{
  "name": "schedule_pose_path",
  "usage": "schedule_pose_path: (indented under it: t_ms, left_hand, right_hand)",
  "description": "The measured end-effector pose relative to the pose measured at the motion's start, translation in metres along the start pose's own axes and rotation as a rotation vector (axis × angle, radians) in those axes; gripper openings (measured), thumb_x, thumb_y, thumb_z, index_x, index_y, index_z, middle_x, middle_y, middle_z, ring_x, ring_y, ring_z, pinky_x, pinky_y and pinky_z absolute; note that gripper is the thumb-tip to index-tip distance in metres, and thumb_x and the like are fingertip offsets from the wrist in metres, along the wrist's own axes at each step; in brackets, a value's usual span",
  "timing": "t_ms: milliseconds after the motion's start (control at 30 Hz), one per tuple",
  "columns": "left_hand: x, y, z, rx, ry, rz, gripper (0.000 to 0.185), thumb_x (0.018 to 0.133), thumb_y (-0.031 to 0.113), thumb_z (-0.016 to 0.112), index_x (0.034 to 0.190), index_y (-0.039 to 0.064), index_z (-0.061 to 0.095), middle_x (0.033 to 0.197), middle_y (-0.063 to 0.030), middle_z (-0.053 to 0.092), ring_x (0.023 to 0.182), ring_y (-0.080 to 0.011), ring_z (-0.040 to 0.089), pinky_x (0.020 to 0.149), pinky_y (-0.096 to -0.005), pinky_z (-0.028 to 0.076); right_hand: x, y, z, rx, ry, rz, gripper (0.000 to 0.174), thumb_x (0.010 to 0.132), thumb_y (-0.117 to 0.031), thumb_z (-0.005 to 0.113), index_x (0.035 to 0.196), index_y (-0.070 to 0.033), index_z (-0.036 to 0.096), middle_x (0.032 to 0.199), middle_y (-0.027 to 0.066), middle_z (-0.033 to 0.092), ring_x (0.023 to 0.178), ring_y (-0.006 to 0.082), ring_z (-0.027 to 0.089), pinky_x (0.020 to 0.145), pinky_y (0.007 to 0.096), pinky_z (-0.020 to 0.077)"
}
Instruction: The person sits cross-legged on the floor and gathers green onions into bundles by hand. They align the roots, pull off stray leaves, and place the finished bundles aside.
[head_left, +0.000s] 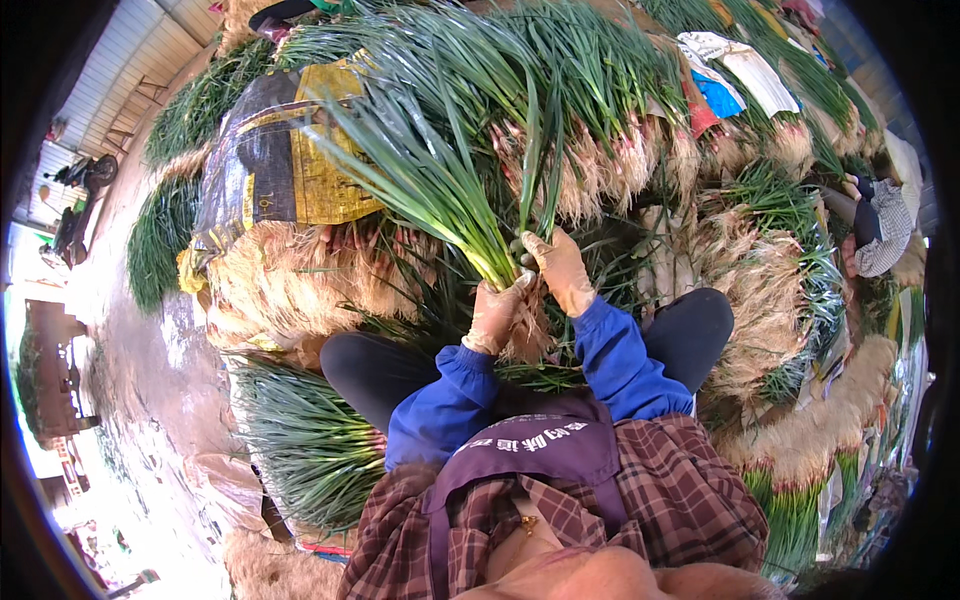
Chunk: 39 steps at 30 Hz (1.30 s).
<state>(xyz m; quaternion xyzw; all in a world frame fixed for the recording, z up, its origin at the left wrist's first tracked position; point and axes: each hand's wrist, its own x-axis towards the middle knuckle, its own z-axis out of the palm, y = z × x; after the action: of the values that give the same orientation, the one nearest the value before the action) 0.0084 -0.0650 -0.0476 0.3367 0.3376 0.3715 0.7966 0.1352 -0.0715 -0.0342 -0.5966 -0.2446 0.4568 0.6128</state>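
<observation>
My left hand (496, 311), in a thin pale glove, is closed around the lower stems of a bunch of green onions (450, 202). The leaves fan up and to the left, and pale roots hang below the fist. My right hand (559, 270), gloved too, is beside it at the right of the bunch, with its fingers at the base of a few separate upright leaves (534, 165). Whether it grips them is partly hidden. Loose green leaves (600, 262) lie beneath and behind both hands, between my knees.
Heaped green onions with roots (600, 165) lie ahead; more rooted bundles (757, 292) lie right. A black and yellow woven sack (300, 150) covers a pile at left. Another pile (315, 442) sits by my left knee. A person (885, 225) is far right; motorbikes (71, 225) stand far left.
</observation>
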Motion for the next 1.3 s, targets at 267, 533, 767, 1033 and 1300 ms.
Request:
schedule_pose_path:
  t_ms: [267,533,767,1033,1300]
  left_hand:
    - [-0.001,-0.028,0.016,-0.228,0.075,-0.151,0.014,0.09,0.008,0.063,0.103,0.002,0.061,0.087,-0.005,0.064,0.072,-0.0144,0.061,0.065,-0.0257,0.051]
    - [-0.002,0.025,0.0,-0.275,-0.116,-0.06,0.008,0.091,0.008,0.061,0.092,0.001,0.057,0.077,-0.0069,0.059,0.058,-0.0141,0.053,0.065,-0.0328,0.053]
    - [-0.028,0.122,0.02,-0.421,-0.478,0.144,0.018,0.084,0.012,0.068,0.097,0.006,0.055,0.074,-0.0047,0.05,0.053,-0.0133,0.045,0.049,-0.0253,0.044]
    - [0.066,0.152,-0.017,-0.379,-0.21,0.2,0.022,0.09,0.017,0.061,0.104,0.0,0.056,0.081,-0.0054,0.059,0.068,-0.016,0.054,0.061,-0.029,0.046]
    - [0.085,0.059,-0.039,-0.461,-0.194,-0.097,0.02,0.09,0.009,0.059,0.106,0.0,0.053,0.088,-0.0111,0.063,0.068,-0.0181,0.06,0.072,-0.0323,0.055]
  right_hand:
    - [-0.019,0.009,-0.016,-0.141,0.27,-0.036,0.01,0.094,-0.007,0.057,0.1,-0.001,0.062,0.08,0.006,0.066,0.06,0.0123,0.063,0.053,0.0265,0.0493]
    - [-0.02,-0.013,-0.094,-0.008,0.267,-0.081,0.022,0.098,-0.018,0.051,0.101,0.0,0.063,0.082,0.0081,0.067,0.06,0.013,0.062,0.056,0.0255,0.0511]
    - [0.014,0.015,-0.091,-1.611,-0.991,0.159,0.032,0.089,-0.035,0.059,0.104,-0.009,0.07,0.091,0.0115,0.071,0.077,0.0246,0.069,0.074,0.0348,0.0543]
    - [0.189,-0.065,-0.104,-1.019,0.448,-0.597,0.023,0.085,-0.026,0.066,0.095,-0.006,0.066,0.1,0.018,0.064,0.092,0.0363,0.061,0.079,0.0442,0.0491]
    - [0.117,-0.112,-0.067,-1.084,0.187,-0.336,0.023,0.091,-0.03,0.061,0.095,-0.007,0.061,0.082,0.0111,0.06,0.074,0.0167,0.06,0.057,0.0348,0.0485]
